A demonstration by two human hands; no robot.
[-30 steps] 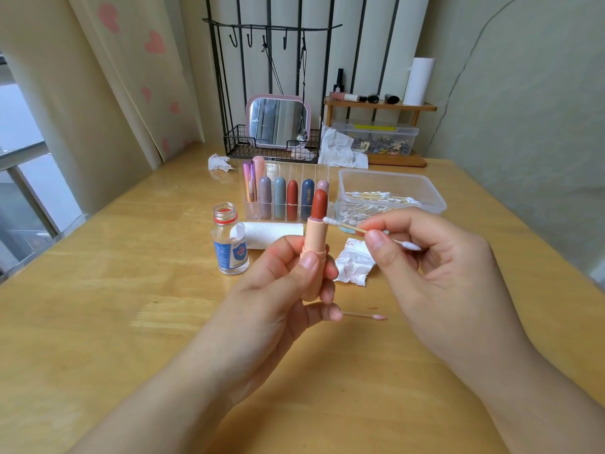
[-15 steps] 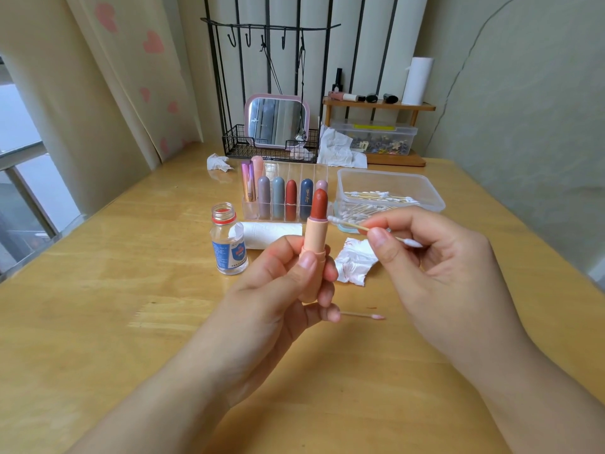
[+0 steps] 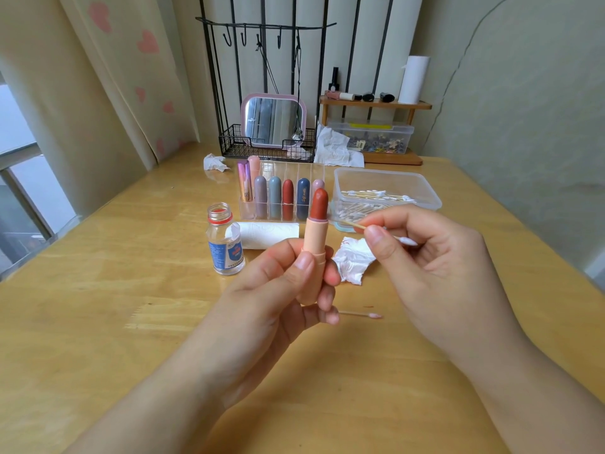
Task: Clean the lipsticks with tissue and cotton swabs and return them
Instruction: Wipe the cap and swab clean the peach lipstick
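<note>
peach lipstick (image 3: 315, 247) gripped upright in left hand (image 3: 278, 299), right hand (image 3: 435, 267) fingers pinching one cotton swab (image 3: 406, 240)

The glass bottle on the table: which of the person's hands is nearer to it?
Left. The left hand, holding the lipstick, is just right of the bottle; the right hand is farther right.

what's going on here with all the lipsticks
A person is cleaning lipsticks at a wooden table. The left hand holds an uncapped peach-cased lipstick upright, and the right hand pinches a cotton swab beside its red tip. A used swab, a stained tissue and an open bottle lie nearby; more lipsticks stand in the clear organizer.
</note>
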